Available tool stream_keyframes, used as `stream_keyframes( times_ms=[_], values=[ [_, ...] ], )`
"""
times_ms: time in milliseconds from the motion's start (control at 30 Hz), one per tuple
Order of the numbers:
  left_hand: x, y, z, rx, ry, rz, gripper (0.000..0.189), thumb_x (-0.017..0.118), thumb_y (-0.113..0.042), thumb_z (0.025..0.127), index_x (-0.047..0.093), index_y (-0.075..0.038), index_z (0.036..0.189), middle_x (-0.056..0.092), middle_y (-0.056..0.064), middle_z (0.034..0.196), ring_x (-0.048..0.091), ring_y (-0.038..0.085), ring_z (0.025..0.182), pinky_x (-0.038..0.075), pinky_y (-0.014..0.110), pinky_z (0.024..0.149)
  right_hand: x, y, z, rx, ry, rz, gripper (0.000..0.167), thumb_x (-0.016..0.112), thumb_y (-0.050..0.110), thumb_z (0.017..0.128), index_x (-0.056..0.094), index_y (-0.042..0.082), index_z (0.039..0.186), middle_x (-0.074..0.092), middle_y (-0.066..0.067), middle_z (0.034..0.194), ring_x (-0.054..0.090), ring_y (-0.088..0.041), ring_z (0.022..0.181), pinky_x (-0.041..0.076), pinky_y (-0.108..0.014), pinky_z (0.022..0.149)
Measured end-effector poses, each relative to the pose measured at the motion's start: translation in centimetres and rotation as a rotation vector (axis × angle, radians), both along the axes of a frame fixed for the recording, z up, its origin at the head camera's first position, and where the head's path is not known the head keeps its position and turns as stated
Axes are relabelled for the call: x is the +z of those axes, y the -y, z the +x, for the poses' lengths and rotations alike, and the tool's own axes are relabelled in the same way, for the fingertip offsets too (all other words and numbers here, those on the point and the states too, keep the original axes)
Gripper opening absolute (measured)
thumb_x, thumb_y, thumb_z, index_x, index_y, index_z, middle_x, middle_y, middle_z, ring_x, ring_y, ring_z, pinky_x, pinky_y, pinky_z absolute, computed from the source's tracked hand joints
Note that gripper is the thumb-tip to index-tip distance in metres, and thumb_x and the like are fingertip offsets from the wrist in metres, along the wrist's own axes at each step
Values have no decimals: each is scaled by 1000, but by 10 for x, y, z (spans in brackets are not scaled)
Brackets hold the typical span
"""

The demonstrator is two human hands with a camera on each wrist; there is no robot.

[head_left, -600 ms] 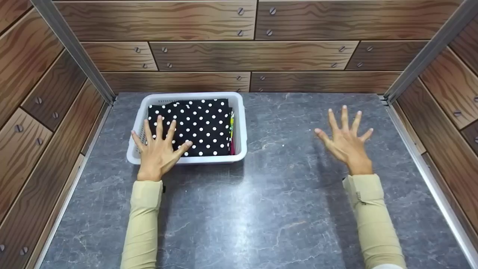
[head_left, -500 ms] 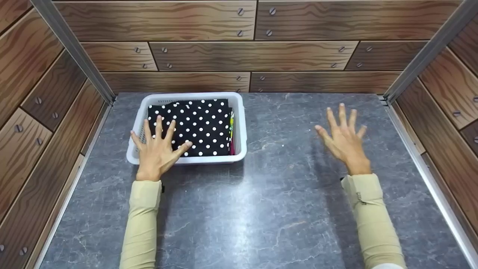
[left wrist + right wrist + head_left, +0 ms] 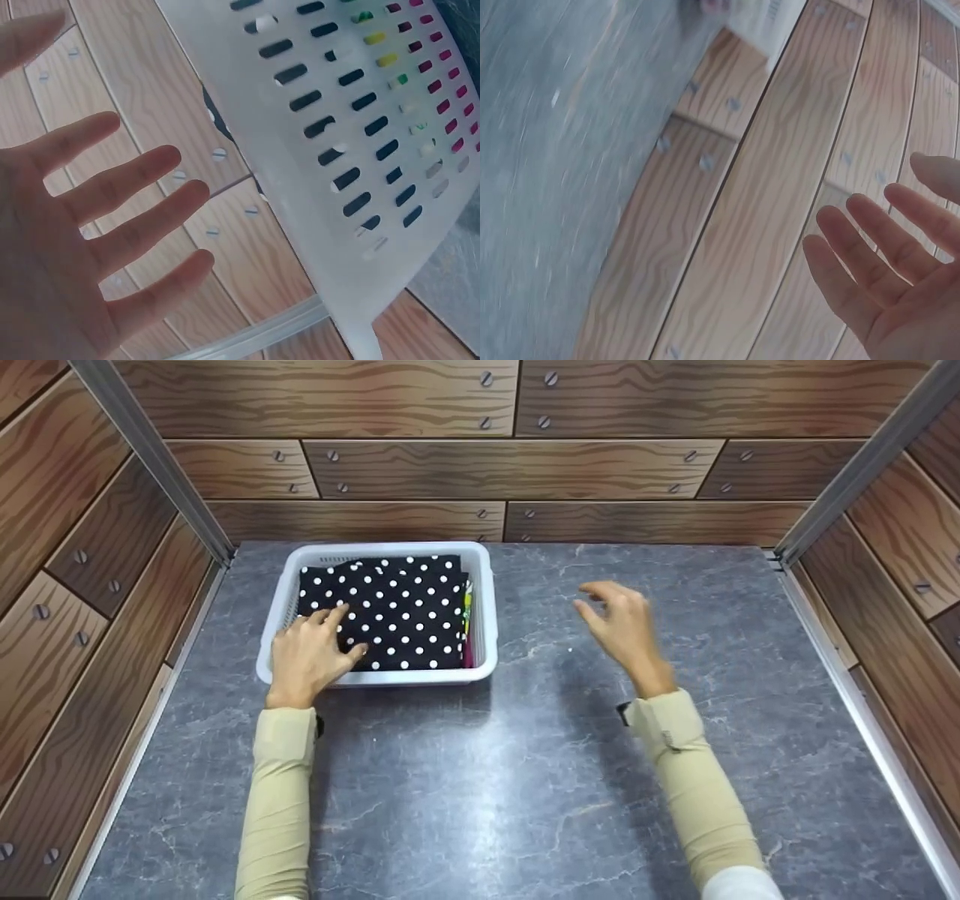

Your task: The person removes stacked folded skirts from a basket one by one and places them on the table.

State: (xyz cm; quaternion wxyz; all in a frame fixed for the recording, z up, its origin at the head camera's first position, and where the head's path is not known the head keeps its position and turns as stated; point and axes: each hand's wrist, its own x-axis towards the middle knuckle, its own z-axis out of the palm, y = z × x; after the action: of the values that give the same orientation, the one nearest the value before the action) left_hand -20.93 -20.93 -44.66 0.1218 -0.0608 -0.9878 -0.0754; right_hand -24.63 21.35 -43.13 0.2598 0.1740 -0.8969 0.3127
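A white plastic basket [image 3: 489, 622] with slotted walls stands at the back left of the table. Inside it lies folded black cloth with white polka dots [image 3: 405, 615], beside a strip of yellow, green and pink fabric [image 3: 468, 622]. My left hand [image 3: 304, 660] is over the basket's front left corner, fingers loosely bent; the left wrist view shows the fingers [image 3: 150, 225] apart from the slotted wall, holding nothing. To the right of the basket my right hand [image 3: 626, 630] hovers above the table, relaxed and without anything in it.
The table [image 3: 465, 780] has a grey marbled top. Wood-patterned walls [image 3: 420, 469] enclose it at the back and both sides, with metal posts [image 3: 855, 465] in the corners.
My right hand has moved left toward the basket, its spread fingers now loosely bent. The left hand's fingers have also relaxed from a wide spread, and that hand has shifted slightly. The basket stays put.
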Motion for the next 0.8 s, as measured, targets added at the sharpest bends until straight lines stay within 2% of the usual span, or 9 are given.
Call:
stream_keyframes(
  times_ms=[167, 300, 433, 600, 733, 800],
  values=[
    [0, 8, -7, 9, -28, 57, 61, 73, -38, 78, 60, -11, 132, 68, 20, 119, 66, 45, 91, 53, 57, 66, 2, 25, -6, 65, 65, -81, 15, 72, 3, 84, 73, -4, 97, 74, -20, 98, 72, -33, 84, 59, -43, 73],
    [0, 14, -11, 30, -14, 102, 57, 72, -35, 79, 62, -10, 129, 69, 21, 115, 66, 46, 90, 53, 59, 66, 6, 44, -9, 90, 118, -150, 15, 70, 2, 84, 73, -6, 96, 74, -21, 95, 72, -34, 83, 60, -42, 73],
    [0, 20, -16, 57, 40, 136, 55, 68, -36, 83, 60, -9, 130, 67, 22, 118, 65, 48, 95, 52, 63, 71, 9, 63, -13, 85, 176, -181, 15, 70, 3, 84, 73, -5, 96, 74, -21, 95, 72, -35, 83, 59, -43, 75],
    [3, 28, -22, 93, 140, 174, 58, 63, -39, 87, 55, -10, 136, 63, 23, 126, 61, 50, 106, 50, 66, 79, 10, 83, -16, 97, 304, -212, 18, 71, 4, 85, 72, -7, 99, 73, -23, 100, 72, -36, 86, 59, -42, 80],
    [6, 31, -27, 113, 187, 211, 55, 58, -37, 92, 52, -7, 139, 59, 26, 131, 58, 53, 110, 48, 67, 83, 10, 96, -18, 67, 397, -182, 20, 70, 6, 86, 71, -6, 101, 73, -22, 102, 72, -35, 90, 58, -39, 84],
    [6, 31, -29, 124, 208, 239, 53, 55, -35, 95, 51, -6, 140, 56, 26, 135, 56, 55, 112, 47, 68, 86, 10, 101, -19, 55, 450, -182, 21, 70, 7, 86, 71, -6, 103, 73, -21, 102, 72, -34, 91, 59, -38, 79]
  ],
)
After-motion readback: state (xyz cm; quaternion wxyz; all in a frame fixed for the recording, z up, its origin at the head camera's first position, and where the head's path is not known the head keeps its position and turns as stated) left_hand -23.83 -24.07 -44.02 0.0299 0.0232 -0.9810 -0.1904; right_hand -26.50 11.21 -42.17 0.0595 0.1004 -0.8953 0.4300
